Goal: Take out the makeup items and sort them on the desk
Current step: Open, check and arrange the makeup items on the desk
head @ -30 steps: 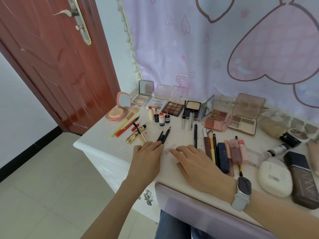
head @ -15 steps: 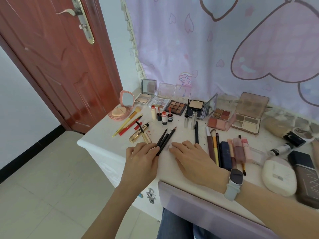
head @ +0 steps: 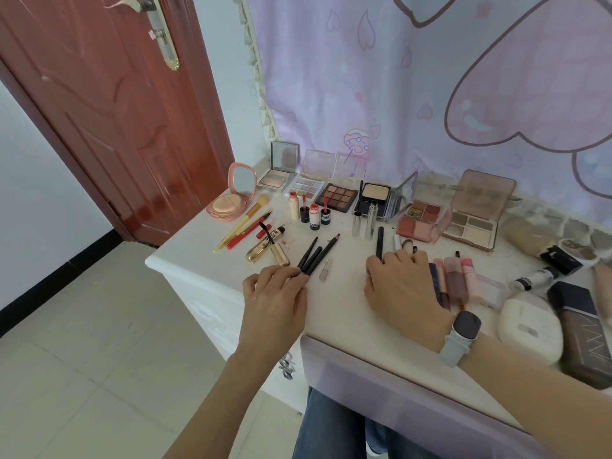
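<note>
From the head camera, the person's hands have drawn apart on the desk [head: 341, 303]. The left hand [head: 275, 299] rests its fingertips on the near ends of three black pencils [head: 314, 255], now fanned left of centre; whether it pinches them cannot be told. The right hand [head: 402, 286], moved right since a second ago, curls round the near end of a black pen [head: 380, 241] beside the lip-gloss row [head: 455, 279]. Sorting looks nearly finished, with palettes [head: 336, 197] lined along the far edge.
</note>
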Tool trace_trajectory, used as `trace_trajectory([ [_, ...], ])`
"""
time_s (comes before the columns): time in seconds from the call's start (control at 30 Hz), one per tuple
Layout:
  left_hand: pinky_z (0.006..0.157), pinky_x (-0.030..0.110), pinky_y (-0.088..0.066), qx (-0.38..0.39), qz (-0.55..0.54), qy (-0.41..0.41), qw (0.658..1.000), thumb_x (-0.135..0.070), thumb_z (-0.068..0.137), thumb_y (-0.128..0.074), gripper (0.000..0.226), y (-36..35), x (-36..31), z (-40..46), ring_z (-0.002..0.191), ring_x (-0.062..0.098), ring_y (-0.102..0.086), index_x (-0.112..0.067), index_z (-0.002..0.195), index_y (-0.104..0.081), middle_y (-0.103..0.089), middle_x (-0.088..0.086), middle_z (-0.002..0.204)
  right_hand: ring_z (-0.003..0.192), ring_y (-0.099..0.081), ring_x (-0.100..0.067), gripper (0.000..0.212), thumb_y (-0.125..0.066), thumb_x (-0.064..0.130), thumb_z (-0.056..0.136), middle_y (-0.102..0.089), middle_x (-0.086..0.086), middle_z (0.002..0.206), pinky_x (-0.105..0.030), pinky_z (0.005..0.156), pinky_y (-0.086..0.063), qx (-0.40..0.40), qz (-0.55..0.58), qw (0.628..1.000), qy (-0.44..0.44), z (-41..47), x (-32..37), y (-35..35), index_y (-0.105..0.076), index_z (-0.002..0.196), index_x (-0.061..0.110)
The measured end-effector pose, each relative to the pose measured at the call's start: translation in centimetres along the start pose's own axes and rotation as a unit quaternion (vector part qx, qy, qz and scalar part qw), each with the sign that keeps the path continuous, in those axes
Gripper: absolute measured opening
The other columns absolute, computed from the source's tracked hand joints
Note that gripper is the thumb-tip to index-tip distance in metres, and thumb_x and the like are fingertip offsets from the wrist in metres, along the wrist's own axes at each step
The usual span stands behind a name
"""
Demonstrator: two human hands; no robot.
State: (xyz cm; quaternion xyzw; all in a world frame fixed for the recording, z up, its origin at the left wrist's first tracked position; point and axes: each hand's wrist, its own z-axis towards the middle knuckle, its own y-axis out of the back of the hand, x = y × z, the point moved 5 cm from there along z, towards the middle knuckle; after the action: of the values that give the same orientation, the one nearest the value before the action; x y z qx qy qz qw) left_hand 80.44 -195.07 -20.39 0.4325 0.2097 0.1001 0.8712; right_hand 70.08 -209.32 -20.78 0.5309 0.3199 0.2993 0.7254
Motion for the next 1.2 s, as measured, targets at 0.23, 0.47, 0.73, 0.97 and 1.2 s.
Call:
trace_trajectory([
  [0.23,0.081,0.038,-0.040,-0.016,-0.059,0.005,0.998,-0.008,0.078,-0.059,0.020,-0.4,-1.6,0.3,0.090,0.026,-0.065,-0.010,0.090,-0.073,-0.071,0.003,0.093,0.075,-0.048,-0.024,0.014,-0.041,0.025,0.085,-0.058,-0.003,0.083,-0.036,0.077,-0.029,-0.040,-0.001,0.998,-0.040,0.5,-2.5,1.9,-0.051,0.092,0.018],
  [0.47,0.086,0.037,-0.043,-0.010,-0.162,-0.014,0.987,-0.008,0.081,-0.056,0.027,-1.3,-5.8,2.9,0.099,0.026,-0.062,-0.008,0.106,-0.067,-0.068,0.005,0.102,0.067,-0.050,-0.018,0.013,-0.044,0.019,0.088,-0.056,0.002,0.075,-0.035,0.071,-0.040,-0.169,0.168,0.964,-0.118,0.6,-8.4,7.8,-0.056,0.086,0.015],
  [0.73,0.086,0.031,-0.043,-0.013,-0.176,-0.047,0.983,-0.027,0.091,-0.052,0.030,-0.7,-10.1,5.0,0.098,0.022,-0.057,-0.012,0.114,-0.062,-0.064,0.002,0.103,0.050,-0.051,0.003,0.018,-0.054,0.014,0.089,-0.061,0.011,0.055,-0.006,0.050,-0.041,-0.088,0.576,0.801,-0.137,-0.7,-9.4,8.3,-0.061,0.075,0.023],
  [0.97,0.062,0.031,-0.049,0.043,-0.218,-0.022,0.975,-0.025,0.096,-0.046,0.024,-0.4,-9.0,2.6,0.071,0.013,-0.056,-0.014,0.111,-0.060,-0.060,-0.003,0.089,0.049,-0.048,0.000,0.012,-0.056,0.011,0.089,-0.057,0.011,0.051,-0.011,0.052,-0.041,-0.018,0.650,0.757,-0.067,-1.6,-5.6,6.9,-0.062,0.080,0.014],
  [1.2,0.049,0.026,-0.036,0.075,-0.306,0.066,0.947,-0.035,0.093,-0.049,0.022,-0.3,-7.0,1.3,0.051,0.008,-0.042,-0.022,0.100,-0.066,-0.049,-0.011,0.055,0.048,-0.043,-0.010,0.018,-0.053,0.011,0.090,-0.052,0.014,0.049,-0.015,0.047,-0.038,0.000,0.604,0.797,-0.015,-1.6,-3.5,6.0,-0.058,0.077,0.021],
])
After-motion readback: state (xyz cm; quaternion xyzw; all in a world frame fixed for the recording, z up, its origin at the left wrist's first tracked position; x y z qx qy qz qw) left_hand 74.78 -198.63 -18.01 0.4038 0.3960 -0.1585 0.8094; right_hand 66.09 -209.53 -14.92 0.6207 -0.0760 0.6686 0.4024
